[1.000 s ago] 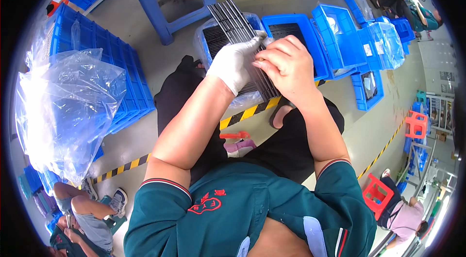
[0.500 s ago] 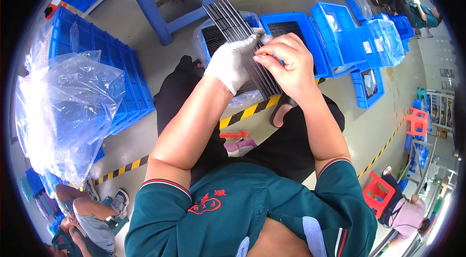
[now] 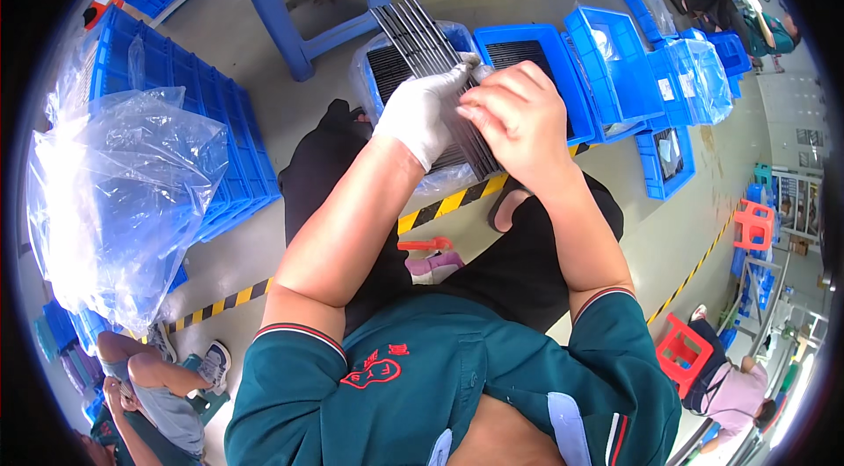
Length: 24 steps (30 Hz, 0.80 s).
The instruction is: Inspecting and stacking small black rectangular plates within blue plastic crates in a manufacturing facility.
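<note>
A: Quick one, what's the left grip (image 3: 418, 117) on?

B: White glove, clamped round a bundle of dark rods (image 3: 418, 40). Rods lie side by side, slanting, top ends out past the glove.

A: Right grip (image 3: 526, 119)?

B: Bare, blurred. Fingers bent, fingertips close together right by the rods. Can't tell if they touch or pinch anything.

A: Where's the bundle, then?

B: In front of the seated person, over a plastic-lined bin (image 3: 359, 70) with more dark rods in it. Just right of that, a blue bin (image 3: 519, 32), dark rods in there too.

A: Further out?

B: From where I'm standing: tilted blue tray (image 3: 637, 83) on the right, blue stool (image 3: 280, 18) beyond the lined bin. Left side, stacked blue crates (image 3: 185, 88), big clear bag (image 3: 114, 193) hanging over their near side. Striped tape (image 3: 453, 202), black and yellow, on the floor.

A: Anyone else?

B: Someone in grey shorts (image 3: 167, 400), seated, behind left. Someone in a pink top (image 3: 734, 400), behind right, by a red stool (image 3: 684, 356).
</note>
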{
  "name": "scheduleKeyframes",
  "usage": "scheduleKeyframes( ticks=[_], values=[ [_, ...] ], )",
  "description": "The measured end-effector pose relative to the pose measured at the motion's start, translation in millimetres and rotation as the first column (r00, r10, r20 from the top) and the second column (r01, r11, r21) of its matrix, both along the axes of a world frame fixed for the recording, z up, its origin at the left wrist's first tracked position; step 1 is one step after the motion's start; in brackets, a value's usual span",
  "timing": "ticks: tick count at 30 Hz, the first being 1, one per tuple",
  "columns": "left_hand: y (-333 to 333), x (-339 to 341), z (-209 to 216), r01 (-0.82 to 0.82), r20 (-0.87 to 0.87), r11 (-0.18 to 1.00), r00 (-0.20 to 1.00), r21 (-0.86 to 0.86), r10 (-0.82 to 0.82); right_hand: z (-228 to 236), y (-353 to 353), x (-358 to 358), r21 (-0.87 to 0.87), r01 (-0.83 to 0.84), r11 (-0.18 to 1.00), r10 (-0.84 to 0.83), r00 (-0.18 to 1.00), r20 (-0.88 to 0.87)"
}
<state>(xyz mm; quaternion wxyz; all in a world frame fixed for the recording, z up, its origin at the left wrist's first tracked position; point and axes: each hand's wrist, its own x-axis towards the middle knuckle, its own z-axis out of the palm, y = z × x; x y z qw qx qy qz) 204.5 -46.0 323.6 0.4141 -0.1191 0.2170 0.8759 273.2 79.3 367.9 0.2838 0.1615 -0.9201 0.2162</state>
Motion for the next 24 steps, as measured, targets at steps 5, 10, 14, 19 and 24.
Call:
scheduleKeyframes(
  ticks=[5, 10, 14, 19, 24],
  values=[
    [2, 0, -13, -0.030, -0.090, 0.995, 0.996, -0.100, 0.021, 1, -6, 2, 0.085, 0.011, 0.996, -0.011, 1.000, 0.008],
    [3, -1, -14, -0.030, -0.034, 0.998, 0.999, -0.063, 0.028, 0, -1, -1, 0.098, -0.005, 0.995, -0.002, 0.997, 0.071],
    [5, 4, 5, -0.027, 0.040, 0.994, 0.999, -0.106, 0.031, -4, 2, -2, 0.099, -0.023, 0.995, 0.014, 0.996, 0.089],
    [3, 4, 14, -0.033, -0.012, 0.996, 0.999, -0.086, 0.032, 3, 5, 0, -0.187, 0.046, 0.981, -0.031, 0.996, 0.082],
    [2, 3, 13, -0.031, 0.042, 0.999, 0.999, -0.043, 0.033, -5, 6, -1, -0.290, 0.056, 0.955, 0.009, 0.976, 0.218]
  ],
)
